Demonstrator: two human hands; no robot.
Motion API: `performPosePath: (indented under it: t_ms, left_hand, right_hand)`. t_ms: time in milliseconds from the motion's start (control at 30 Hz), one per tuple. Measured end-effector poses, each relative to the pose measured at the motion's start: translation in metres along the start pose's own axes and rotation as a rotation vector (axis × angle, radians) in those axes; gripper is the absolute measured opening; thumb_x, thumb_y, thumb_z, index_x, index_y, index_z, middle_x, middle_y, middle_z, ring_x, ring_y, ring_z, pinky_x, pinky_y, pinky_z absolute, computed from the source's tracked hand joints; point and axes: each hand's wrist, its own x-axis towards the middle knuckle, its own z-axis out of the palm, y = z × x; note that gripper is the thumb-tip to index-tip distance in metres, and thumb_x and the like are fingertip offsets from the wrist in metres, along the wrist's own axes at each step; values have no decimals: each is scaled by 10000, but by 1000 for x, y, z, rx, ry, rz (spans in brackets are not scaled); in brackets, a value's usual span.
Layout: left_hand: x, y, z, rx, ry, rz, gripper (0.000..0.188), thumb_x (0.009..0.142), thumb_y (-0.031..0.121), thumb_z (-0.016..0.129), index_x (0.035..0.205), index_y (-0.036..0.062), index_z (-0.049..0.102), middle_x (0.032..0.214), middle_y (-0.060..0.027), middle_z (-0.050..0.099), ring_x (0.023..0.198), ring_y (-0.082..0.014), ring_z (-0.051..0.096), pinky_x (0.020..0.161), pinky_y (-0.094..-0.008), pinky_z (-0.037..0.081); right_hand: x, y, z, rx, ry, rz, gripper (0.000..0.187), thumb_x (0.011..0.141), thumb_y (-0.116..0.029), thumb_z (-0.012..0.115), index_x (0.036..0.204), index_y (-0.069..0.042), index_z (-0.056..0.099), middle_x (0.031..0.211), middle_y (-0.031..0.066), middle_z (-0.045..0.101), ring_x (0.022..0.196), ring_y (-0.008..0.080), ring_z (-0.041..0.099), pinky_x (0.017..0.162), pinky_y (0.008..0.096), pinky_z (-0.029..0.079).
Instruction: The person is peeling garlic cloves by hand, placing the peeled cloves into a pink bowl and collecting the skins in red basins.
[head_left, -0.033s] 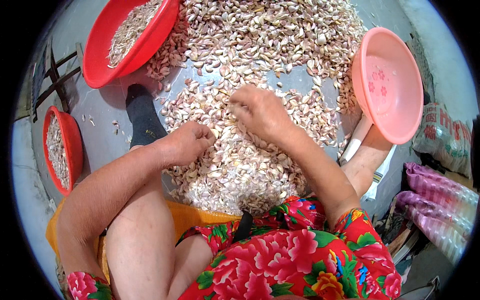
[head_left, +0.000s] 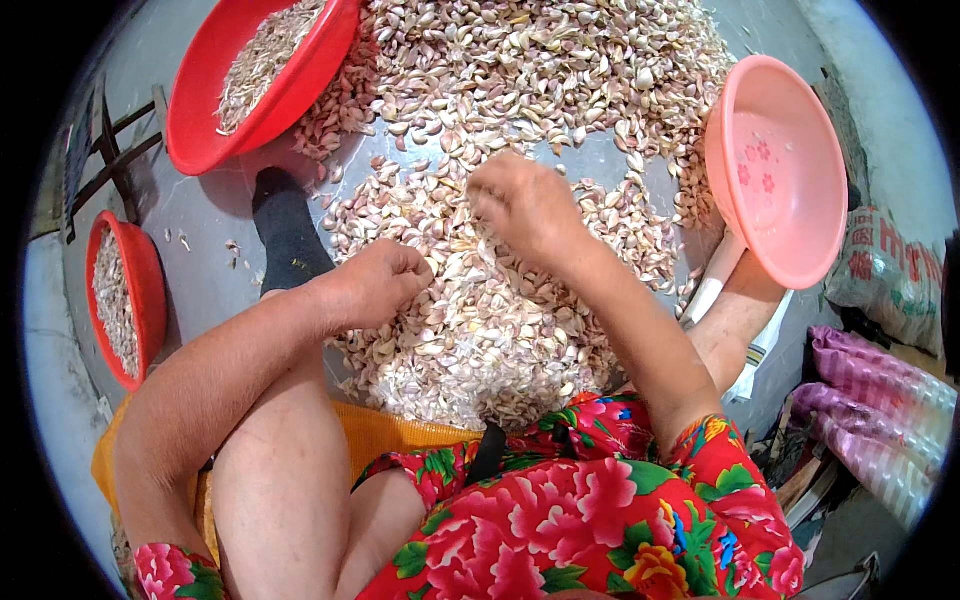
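Observation:
Over the near pile of loose garlic cloves [head_left: 480, 330], my left hand [head_left: 375, 285] is closed, its thumb and fingers drawn together at the pile's left side. Pale cloves lie right at its fingertips, and what it pinches, if anything, is hidden. Farther out and to the right, my right hand [head_left: 530, 210] hovers low over the same cloves. Its fingers curl downward and together, with their tips slightly blurred, so anything in them cannot be made out. White, papery skins lie among the cloves at the near edge.
A bigger heap of garlic cloves [head_left: 550, 60] spreads at the back. Two red basins, one large [head_left: 190, 120] and one small [head_left: 155, 310], hold pale pieces at left. A pink basin [head_left: 735, 190] tilts at right, near sacks [head_left: 885, 280]. My dark-socked foot [head_left: 285, 230] flanks the pile.
My right hand has shifted slightly away from me and to the right over the cloves. My left hand has barely moved, staying closed.

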Motion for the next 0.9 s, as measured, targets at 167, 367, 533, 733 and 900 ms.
performPosePath:
  t_ms: [167,367,533,733,900]
  left_hand:
    - [4,14,1,-54,-57,19,183,1045,159,583,1077,27,705,669,13,561,571,-78,486,514,-281,424]
    - [5,4,0,-122,-24,-11,175,1047,165,583,1026,35,697,665,13,562,537,-81,495,485,-265,408]
    - [1,6,-4,-177,-15,-36,193,1055,188,575,1014,42,693,665,10,568,525,-81,503,474,-263,411]
    - [3,7,-5,-329,-3,-72,201,1062,205,571,987,53,677,688,14,563,516,-74,483,460,-250,405]
    - [6,2,-8,-462,84,-23,157,1072,200,558,1047,63,630,688,19,536,516,-76,480,447,-245,394]
  right_hand:
    - [65,48,14,-108,193,-39,141,886,-177,700,935,-51,738,965,153,688,917,360,693,819,476,560]
    - [118,53,44,-309,125,-34,128,827,-150,709,888,-54,768,959,166,689,926,356,708,816,472,582]
    - [127,40,46,-539,-30,29,151,796,-111,721,921,-61,789,1013,172,715,949,325,733,801,446,603]
    - [119,33,34,-574,-102,6,136,796,-140,756,897,-53,782,999,178,715,940,311,728,804,440,596]
    - [64,22,32,-251,138,-110,74,815,-164,739,822,-97,770,959,142,705,871,314,705,751,470,570]
